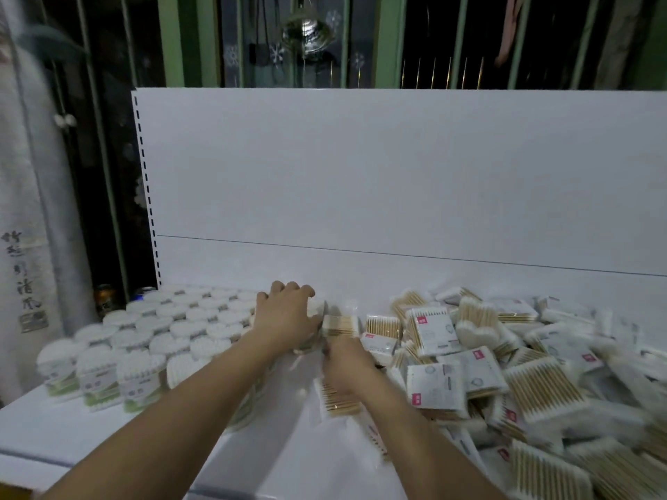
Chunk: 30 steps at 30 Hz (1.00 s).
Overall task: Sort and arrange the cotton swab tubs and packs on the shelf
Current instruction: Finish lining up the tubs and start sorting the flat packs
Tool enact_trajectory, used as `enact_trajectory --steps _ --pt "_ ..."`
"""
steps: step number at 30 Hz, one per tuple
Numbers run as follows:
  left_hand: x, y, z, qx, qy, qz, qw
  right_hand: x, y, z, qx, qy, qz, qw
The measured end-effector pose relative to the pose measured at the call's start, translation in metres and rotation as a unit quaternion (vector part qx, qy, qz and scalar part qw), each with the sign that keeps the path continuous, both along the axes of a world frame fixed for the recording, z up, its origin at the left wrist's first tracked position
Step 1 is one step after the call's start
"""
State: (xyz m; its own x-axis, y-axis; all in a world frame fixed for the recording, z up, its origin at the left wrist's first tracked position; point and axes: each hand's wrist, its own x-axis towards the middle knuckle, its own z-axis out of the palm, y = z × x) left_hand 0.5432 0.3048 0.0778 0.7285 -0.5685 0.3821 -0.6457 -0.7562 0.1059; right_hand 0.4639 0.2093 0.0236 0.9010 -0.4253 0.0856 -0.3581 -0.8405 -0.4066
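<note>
- Left hand [285,315] curls over a round white cotton-swab tub [314,307] beside the rowed tubs [173,326].
- Right hand [346,366], blurred: grip unclear, on a flat wooden-stick swab pack [337,404].
- Loose packs [505,355] heap on the white shelf [54,438], right.

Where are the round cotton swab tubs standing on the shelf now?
In the head view, the round cotton swab tubs stand in rows on the shelf's left side, left of the left hand.

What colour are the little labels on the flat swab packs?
Pinkish-red labels on white swab packs, clearest in the head view.
</note>
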Motion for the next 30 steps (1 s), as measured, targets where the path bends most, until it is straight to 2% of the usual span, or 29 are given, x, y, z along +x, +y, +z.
enact_trajectory --steps 3,8,10,13,17,20,22,23,28,30 --pt "-0.025 0.007 0.014 -0.065 0.04 -0.036 0.996 -0.003 0.0 0.028 0.125 -0.058 0.036 0.99" --pt "-0.07 0.024 0.016 -0.231 0.05 -0.107 0.966 -0.035 -0.004 0.065 0.21 -0.239 0.031 0.947" --pt "-0.094 0.028 0.005 -0.266 0.054 -0.158 0.95 -0.058 -0.012 0.076 0.247 -0.28 0.019 0.927" --pt "-0.125 0.016 -0.015 -0.207 0.069 -0.197 0.956 -0.094 -0.033 0.085 0.242 -0.275 -0.007 0.93" --pt "-0.155 0.001 -0.033 -0.183 0.085 -0.256 0.945 -0.139 -0.07 0.081 0.161 -0.251 -0.054 0.953" --pt "-0.178 0.002 -0.05 -0.04 0.108 -0.309 0.944 -0.167 -0.106 0.08 0.059 -0.234 -0.096 0.966" --pt "-0.19 0.002 -0.067 0.054 0.072 -0.306 0.948 -0.177 -0.131 0.077 0.03 -0.225 -0.108 0.968" --pt "-0.191 -0.002 -0.075 0.067 0.051 -0.291 0.953 -0.18 -0.143 0.074 0.025 -0.218 -0.109 0.97" --pt "-0.176 -0.037 -0.081 -0.016 0.089 -0.25 0.964 -0.174 -0.182 0.063 -0.033 -0.149 -0.077 0.985" --pt "-0.172 -0.043 -0.077 -0.028 0.106 -0.261 0.959 -0.17 -0.19 0.064 -0.019 -0.134 -0.051 0.99"
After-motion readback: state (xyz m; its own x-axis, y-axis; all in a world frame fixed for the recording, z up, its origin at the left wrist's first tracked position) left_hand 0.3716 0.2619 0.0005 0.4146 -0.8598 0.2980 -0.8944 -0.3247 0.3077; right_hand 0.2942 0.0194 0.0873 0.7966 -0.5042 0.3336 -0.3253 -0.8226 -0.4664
